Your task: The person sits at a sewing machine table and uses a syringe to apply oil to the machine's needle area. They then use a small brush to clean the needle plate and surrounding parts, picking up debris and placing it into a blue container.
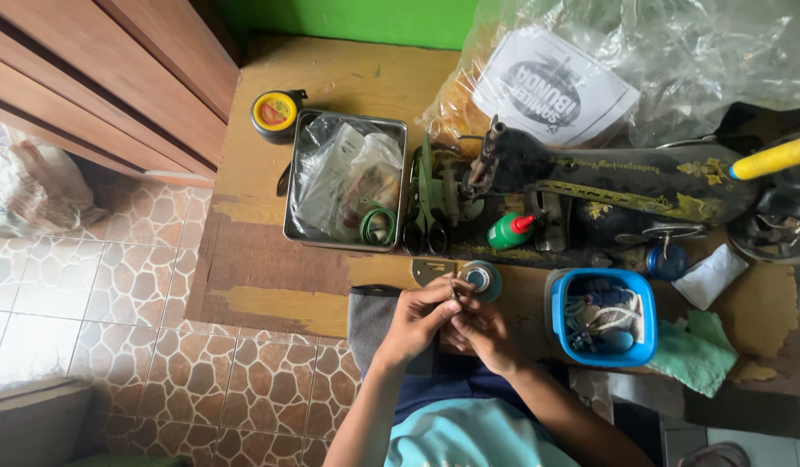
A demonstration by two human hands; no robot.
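Just in front of the black sewing machine (590,186), a left hand (414,318) pinched a thin needle-like metal piece (453,288) upright, fingers curled, while the right hand (479,331) closed against it above the tabletop (270,285).

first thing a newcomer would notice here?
Probably the black sewing machine lying across the back of the worn wooden table, with a crinkled clear plastic bag behind it. Next, the bright blue tub of bits at the front right, and the left hand and right hand pinching something small beside it.
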